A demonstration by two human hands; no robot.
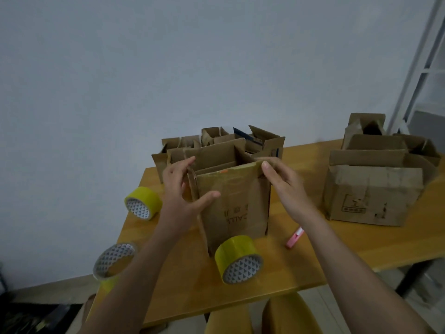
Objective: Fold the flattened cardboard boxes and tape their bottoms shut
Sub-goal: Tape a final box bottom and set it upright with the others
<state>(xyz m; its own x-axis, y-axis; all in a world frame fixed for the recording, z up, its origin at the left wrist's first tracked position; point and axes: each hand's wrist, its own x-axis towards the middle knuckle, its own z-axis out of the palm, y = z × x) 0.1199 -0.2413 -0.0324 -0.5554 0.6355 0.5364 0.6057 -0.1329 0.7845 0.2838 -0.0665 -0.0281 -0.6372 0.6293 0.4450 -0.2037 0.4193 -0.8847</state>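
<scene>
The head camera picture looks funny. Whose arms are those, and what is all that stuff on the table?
The camera sits on a person's head, so you see their own arms from above. Their left hand and right hand hold a brown cardboard box standing on a wooden table. Near it lies a yellow tape roll, another roll farther left, and a third at the table's edge. A small pink tool lies to the right. More folded boxes wait behind, and bigger boxes on the right.
</scene>
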